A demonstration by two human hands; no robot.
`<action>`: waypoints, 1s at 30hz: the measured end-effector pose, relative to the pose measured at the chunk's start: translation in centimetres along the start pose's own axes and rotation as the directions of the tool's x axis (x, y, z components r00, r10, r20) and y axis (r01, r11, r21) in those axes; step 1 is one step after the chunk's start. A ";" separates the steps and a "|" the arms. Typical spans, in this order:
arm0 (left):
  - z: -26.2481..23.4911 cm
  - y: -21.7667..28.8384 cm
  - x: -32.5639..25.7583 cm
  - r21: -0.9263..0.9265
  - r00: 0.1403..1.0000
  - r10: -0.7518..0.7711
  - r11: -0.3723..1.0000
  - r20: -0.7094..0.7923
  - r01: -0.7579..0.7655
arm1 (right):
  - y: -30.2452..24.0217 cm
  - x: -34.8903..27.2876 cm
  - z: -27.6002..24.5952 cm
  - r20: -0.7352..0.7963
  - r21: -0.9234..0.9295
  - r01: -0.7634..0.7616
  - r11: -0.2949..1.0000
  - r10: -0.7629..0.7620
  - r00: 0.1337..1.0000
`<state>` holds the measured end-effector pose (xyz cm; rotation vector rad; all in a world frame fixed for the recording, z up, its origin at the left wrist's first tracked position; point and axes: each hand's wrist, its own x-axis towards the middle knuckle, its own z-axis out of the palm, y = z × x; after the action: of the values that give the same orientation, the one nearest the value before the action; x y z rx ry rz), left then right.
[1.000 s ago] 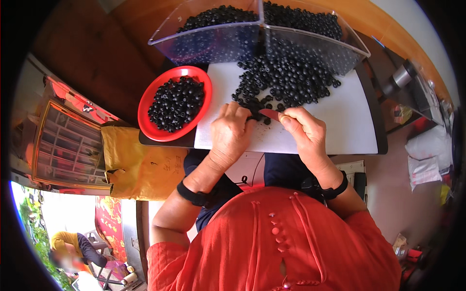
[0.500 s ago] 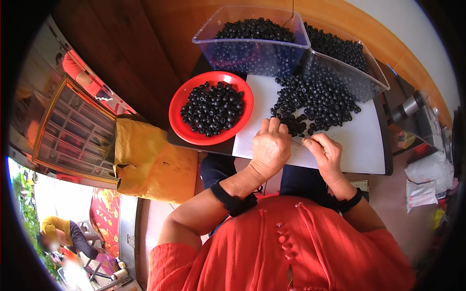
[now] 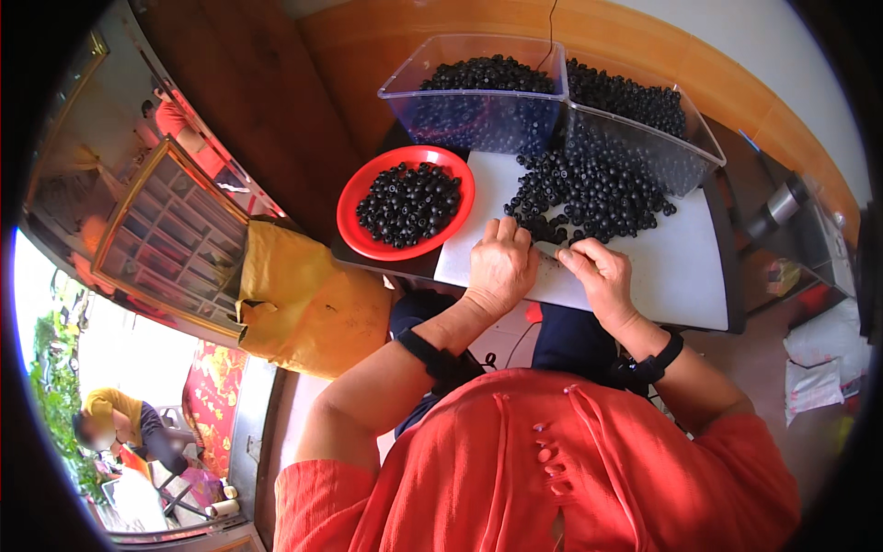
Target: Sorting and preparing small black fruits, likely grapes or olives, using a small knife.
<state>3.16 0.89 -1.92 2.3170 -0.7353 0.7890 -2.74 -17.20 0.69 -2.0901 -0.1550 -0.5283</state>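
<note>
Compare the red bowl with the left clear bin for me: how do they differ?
The red bowl is round, shallow and opaque; the left clear bin is boxy, deep and see-through. The bowl sits nearer the left hand, beside the white board; the bin stands farther back, next to a second bin. Both hold small dark round berries.

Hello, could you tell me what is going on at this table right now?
A person in an orange top sits at a white board covered with a heap of small dark round berries. The left hand rests palm down at the heap's near edge, and the right hand works beside it, fingers curled. A red bowl to the left holds more berries, and two clear tubs behind are full of them.
</note>
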 end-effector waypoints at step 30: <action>-0.1 -0.7 -0.7 -0.029 0.971 -0.237 0.971 0.040 0.238 | 1.9 0.0 0.5 -0.069 -0.111 0.175 0.978 -0.183 0.981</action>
<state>3.12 1.63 -2.61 2.3388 -0.4696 0.6223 -2.05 -17.81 -1.02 -2.1653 -0.2769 -0.7412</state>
